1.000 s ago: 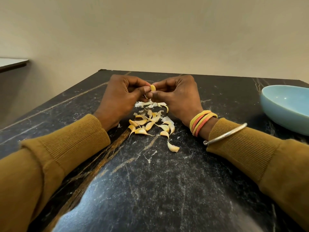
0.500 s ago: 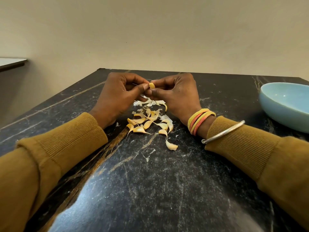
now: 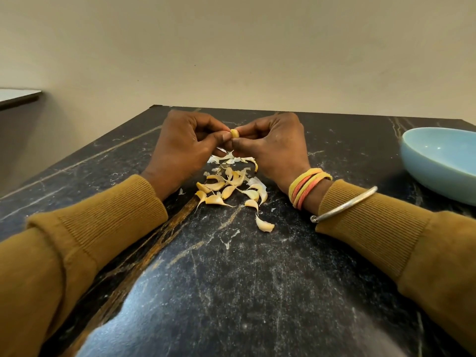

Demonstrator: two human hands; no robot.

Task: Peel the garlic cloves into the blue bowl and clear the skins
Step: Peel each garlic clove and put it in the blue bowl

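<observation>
Your left grip (image 3: 180, 148) and right grip (image 3: 275, 145) are both pinched on one garlic clove (image 3: 235, 133), held above the surface (image 3: 231, 279). Unpeeled cloves (image 3: 229, 186) lie in a loose pile just below the hands, with a few loose skins (image 3: 226, 158) at its far edge. The visible part of the blue bowl (image 3: 432, 181), well apart to the right, holds nothing. Judge the task as early: most of the peeling and all skin clearing are not yet done.
</observation>
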